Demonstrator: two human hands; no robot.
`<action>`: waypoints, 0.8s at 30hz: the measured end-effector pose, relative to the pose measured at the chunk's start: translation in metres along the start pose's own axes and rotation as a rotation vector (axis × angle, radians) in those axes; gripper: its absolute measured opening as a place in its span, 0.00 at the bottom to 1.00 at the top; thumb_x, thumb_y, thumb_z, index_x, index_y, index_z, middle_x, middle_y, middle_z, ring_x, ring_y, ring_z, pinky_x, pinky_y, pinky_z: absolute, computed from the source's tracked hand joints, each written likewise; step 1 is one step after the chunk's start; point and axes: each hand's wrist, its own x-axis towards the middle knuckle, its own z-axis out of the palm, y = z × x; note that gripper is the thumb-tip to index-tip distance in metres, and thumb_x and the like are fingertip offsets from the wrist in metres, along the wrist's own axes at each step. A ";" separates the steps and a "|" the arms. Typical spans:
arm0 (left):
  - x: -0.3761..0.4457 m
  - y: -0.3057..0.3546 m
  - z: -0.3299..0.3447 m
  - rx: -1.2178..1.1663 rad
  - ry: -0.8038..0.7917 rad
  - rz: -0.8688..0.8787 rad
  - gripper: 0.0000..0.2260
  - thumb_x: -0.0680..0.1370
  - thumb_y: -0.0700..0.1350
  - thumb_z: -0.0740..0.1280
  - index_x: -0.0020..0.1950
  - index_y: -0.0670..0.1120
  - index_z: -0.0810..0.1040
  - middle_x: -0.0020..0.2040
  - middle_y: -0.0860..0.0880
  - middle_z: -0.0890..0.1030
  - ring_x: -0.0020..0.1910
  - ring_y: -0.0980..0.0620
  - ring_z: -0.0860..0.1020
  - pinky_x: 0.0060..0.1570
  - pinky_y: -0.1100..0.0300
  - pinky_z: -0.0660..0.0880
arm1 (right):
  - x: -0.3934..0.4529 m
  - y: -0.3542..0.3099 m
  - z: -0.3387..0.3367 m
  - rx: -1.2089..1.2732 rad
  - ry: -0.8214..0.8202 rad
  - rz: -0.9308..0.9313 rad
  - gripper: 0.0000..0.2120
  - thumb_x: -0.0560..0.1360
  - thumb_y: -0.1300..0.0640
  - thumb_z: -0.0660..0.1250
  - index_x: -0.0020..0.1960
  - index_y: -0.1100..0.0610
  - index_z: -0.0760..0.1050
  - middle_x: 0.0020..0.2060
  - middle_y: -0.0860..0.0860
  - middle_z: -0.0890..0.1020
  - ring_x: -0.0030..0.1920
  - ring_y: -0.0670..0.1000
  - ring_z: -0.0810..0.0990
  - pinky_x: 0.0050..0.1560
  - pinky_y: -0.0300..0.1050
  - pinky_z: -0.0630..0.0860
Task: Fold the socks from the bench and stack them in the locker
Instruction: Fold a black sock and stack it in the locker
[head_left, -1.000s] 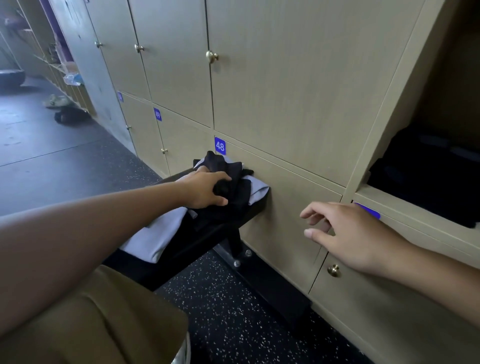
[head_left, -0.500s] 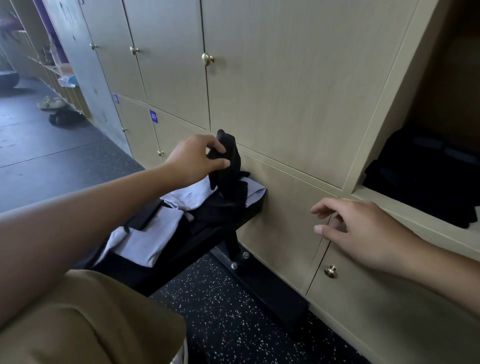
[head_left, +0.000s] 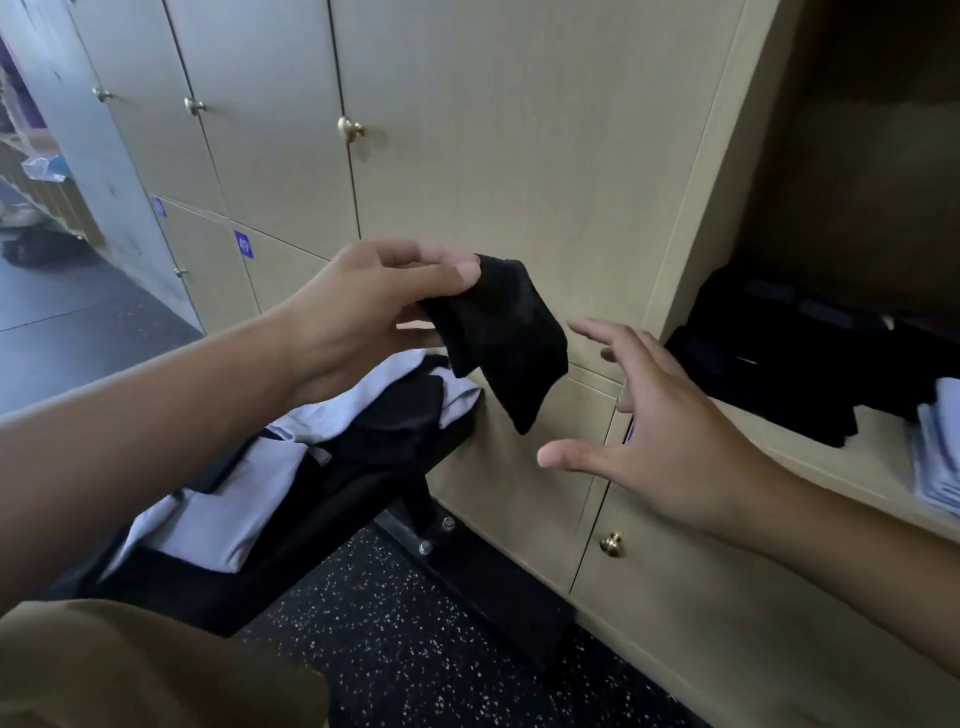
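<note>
My left hand (head_left: 363, 312) pinches a black sock (head_left: 498, 338) by its top edge, and the sock hangs in the air in front of the locker doors. Just right of it my right hand (head_left: 660, 431) is spread open, fingers apart, a little short of the sock. Below, the black bench (head_left: 291, 540) carries a heap of black socks (head_left: 400, 426) and light blue ones (head_left: 228, 509). The open locker (head_left: 810, 467) at right holds a pile of folded black socks (head_left: 779, 364) and a stack of light blue ones (head_left: 940, 457) on its shelf.
Closed wooden locker doors with brass knobs (head_left: 350, 128) fill the wall behind. A lower door knob (head_left: 613, 544) sits under my right hand. The floor (head_left: 395, 639) is dark and speckled. My tan trouser leg (head_left: 130, 670) fills the lower left.
My left hand has lifted one black sock off the bench heap and carried it up and right. My right hand has risen from the lower door and spread open toward the sock.
</note>
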 end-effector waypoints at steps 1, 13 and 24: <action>-0.001 0.002 0.004 -0.036 -0.027 -0.012 0.16 0.77 0.43 0.72 0.62 0.39 0.82 0.51 0.44 0.85 0.49 0.50 0.83 0.52 0.58 0.82 | 0.000 -0.001 0.001 0.070 0.016 0.027 0.49 0.62 0.33 0.77 0.74 0.29 0.53 0.64 0.24 0.59 0.72 0.36 0.60 0.72 0.47 0.67; -0.001 0.000 0.022 -0.439 -0.159 -0.214 0.14 0.74 0.45 0.70 0.59 0.43 0.79 0.50 0.46 0.83 0.52 0.48 0.84 0.53 0.57 0.82 | -0.003 0.001 0.005 -0.150 0.164 -0.128 0.44 0.66 0.45 0.81 0.74 0.35 0.60 0.77 0.35 0.54 0.76 0.37 0.53 0.64 0.28 0.57; 0.001 -0.019 0.025 -0.306 -0.255 -0.228 0.15 0.78 0.43 0.71 0.61 0.35 0.78 0.45 0.43 0.82 0.45 0.46 0.83 0.54 0.54 0.77 | 0.001 0.000 -0.014 0.244 0.380 -0.074 0.04 0.82 0.54 0.66 0.51 0.49 0.79 0.41 0.47 0.84 0.45 0.46 0.83 0.47 0.50 0.80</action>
